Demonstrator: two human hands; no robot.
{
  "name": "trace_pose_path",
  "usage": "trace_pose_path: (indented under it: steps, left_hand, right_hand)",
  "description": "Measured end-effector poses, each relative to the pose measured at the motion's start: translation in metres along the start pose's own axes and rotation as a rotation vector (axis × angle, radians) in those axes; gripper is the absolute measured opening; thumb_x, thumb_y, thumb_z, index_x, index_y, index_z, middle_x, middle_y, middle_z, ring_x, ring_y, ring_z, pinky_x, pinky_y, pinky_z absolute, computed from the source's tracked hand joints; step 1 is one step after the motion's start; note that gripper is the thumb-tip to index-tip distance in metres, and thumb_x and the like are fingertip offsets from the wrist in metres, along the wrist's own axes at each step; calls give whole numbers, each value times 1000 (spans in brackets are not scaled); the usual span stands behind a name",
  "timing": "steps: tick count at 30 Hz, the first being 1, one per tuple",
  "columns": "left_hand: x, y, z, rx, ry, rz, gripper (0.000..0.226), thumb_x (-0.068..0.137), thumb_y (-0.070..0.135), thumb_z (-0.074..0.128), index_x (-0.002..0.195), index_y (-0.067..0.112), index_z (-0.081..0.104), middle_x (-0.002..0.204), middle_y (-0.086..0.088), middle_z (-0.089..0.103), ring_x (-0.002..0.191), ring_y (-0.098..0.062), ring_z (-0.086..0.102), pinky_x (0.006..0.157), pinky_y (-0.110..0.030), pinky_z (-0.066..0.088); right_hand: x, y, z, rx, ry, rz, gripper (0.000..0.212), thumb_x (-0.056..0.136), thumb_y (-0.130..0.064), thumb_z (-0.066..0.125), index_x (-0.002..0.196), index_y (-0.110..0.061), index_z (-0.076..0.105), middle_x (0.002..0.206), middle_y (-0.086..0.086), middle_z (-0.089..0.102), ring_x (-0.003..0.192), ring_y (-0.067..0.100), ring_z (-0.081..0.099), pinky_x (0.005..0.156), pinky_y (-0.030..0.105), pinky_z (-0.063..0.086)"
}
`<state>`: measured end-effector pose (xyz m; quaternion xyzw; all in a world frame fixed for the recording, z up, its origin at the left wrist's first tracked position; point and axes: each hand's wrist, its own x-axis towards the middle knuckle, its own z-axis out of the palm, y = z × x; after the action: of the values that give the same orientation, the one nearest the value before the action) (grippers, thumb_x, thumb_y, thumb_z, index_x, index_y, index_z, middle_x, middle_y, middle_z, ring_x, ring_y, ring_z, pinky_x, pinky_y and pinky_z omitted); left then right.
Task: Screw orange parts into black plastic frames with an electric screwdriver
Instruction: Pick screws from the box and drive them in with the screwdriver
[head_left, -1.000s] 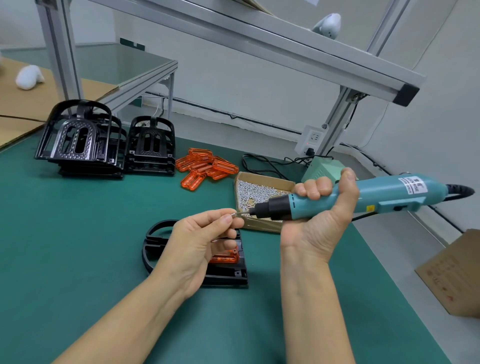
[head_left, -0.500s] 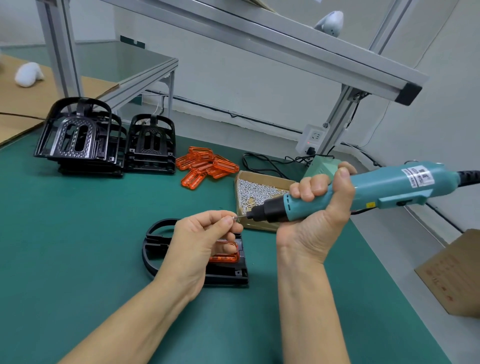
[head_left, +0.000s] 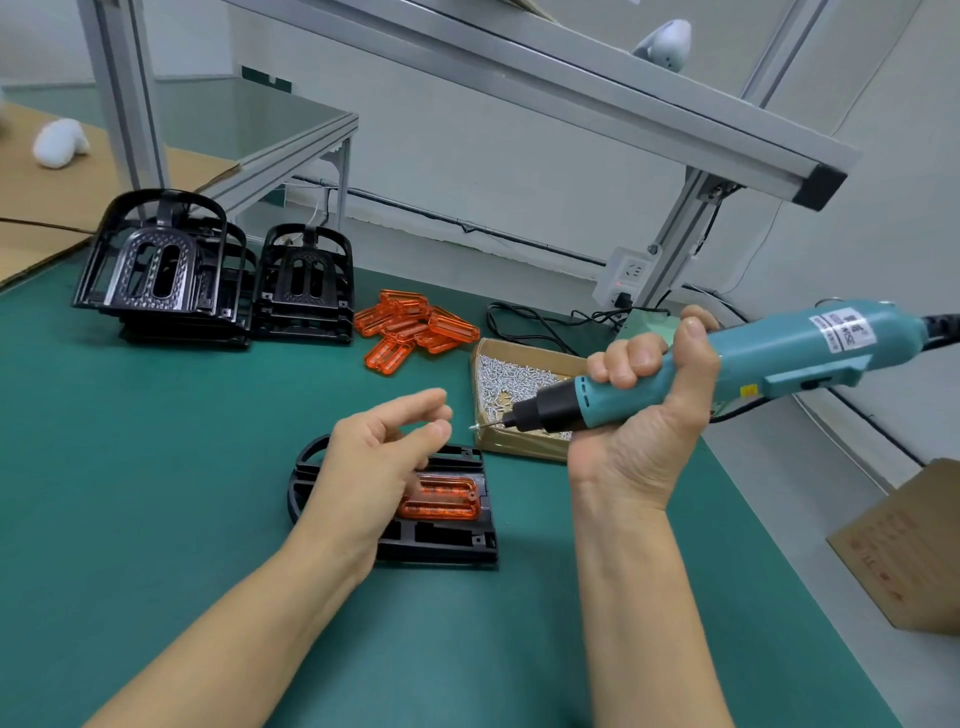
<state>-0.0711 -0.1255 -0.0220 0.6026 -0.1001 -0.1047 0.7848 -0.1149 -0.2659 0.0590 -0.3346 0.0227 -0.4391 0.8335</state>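
A black plastic frame lies flat on the green mat with an orange part seated in it. My left hand hovers over the frame's left side, fingers loosely spread and holding nothing. My right hand grips a teal electric screwdriver, held nearly level above the mat. A small screw sits on its bit tip, pointing left toward my left fingertips with a small gap between them.
A cardboard box of screws stands behind the frame. A pile of orange parts and two stacks of black frames sit at the back left. Aluminium posts, a power socket and a cardboard box flank the right.
My left hand has let go of the screw at the bit tip, opened, and drawn back a little to the left. The screwdriver's rear has tilted up slightly.
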Motion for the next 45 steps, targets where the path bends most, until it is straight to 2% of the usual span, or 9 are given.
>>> trace_pose_path:
  steps: [3, 5, 6, 8, 11, 15, 30, 40, 45]
  left_hand:
    - [3, 0, -14, 376, -14, 181, 27, 86, 10, 64, 104, 30, 69, 91, 11, 69, 68, -2, 50, 69, -18, 45]
    - [-2, 0, -19, 696, -120, 311, 20, 85, 21, 64, 100, 32, 69, 92, 21, 64, 87, 3, 53, 85, -24, 41]
    - [-6, -2, -19, 842, -198, 364, 19, 83, 32, 62, 101, 33, 69, 96, 26, 61, 99, 2, 50, 93, -27, 36]
    - [-11, -6, -17, 1102, -370, 418, 42, 74, 53, 50, 109, 37, 66, 109, 30, 56, 117, 2, 40, 103, -26, 20]
    - [-13, -14, -15, 1363, -507, 434, 62, 71, 65, 47, 128, 42, 53, 135, 30, 42, 133, 1, 21, 109, -29, -4]
    - [-11, -19, -15, 1420, -501, 466, 57, 79, 60, 50, 133, 44, 46, 143, 29, 35, 138, -2, 16, 110, -33, -12]
    - [-10, -23, -15, 1415, -477, 513, 50, 83, 53, 49, 133, 44, 45, 143, 27, 36, 136, -4, 21, 108, -35, -12]
    - [-9, -22, -15, 1403, -470, 536, 50, 83, 53, 49, 132, 44, 46, 142, 28, 38, 135, -5, 23, 106, -31, -9]
    - [-8, -22, -18, 1382, -470, 546, 50, 84, 52, 48, 133, 44, 45, 141, 29, 38, 134, -3, 23, 103, -29, -4]
  right_hand:
    - [2, 9, -9, -74, -106, -65, 6, 91, -15, 50, 90, -21, 51, 52, -7, 37, 42, 7, 35, 46, 20, 35]
    - [4, 13, -14, -125, -157, -33, 6, 85, -16, 53, 89, -21, 53, 52, -7, 39, 42, 8, 37, 46, 21, 37]
    - [6, 15, -18, -143, -171, -20, 7, 85, -16, 53, 89, -21, 54, 52, -6, 40, 42, 8, 38, 46, 20, 37]
    - [8, 18, -21, -183, -196, 9, 8, 84, -15, 55, 90, -20, 55, 52, -5, 40, 42, 9, 38, 46, 21, 37]
    - [8, 23, -25, -239, -219, 36, 8, 84, -14, 56, 90, -19, 55, 52, -4, 41, 43, 10, 38, 45, 22, 36]
    - [9, 27, -25, -281, -261, 60, 9, 84, -12, 57, 88, -20, 57, 52, -4, 42, 43, 11, 39, 45, 22, 37]
    - [10, 39, -26, -412, -330, 116, 12, 83, -13, 59, 93, -16, 53, 53, -2, 43, 43, 13, 39, 46, 24, 37]
    - [20, 53, -5, -560, -760, 250, 12, 82, -16, 62, 94, -19, 59, 51, -2, 45, 41, 15, 38, 47, 23, 37]
    - [22, 56, -3, -560, -798, 287, 13, 82, -18, 62, 94, -17, 58, 51, -2, 45, 41, 14, 37, 46, 22, 37]
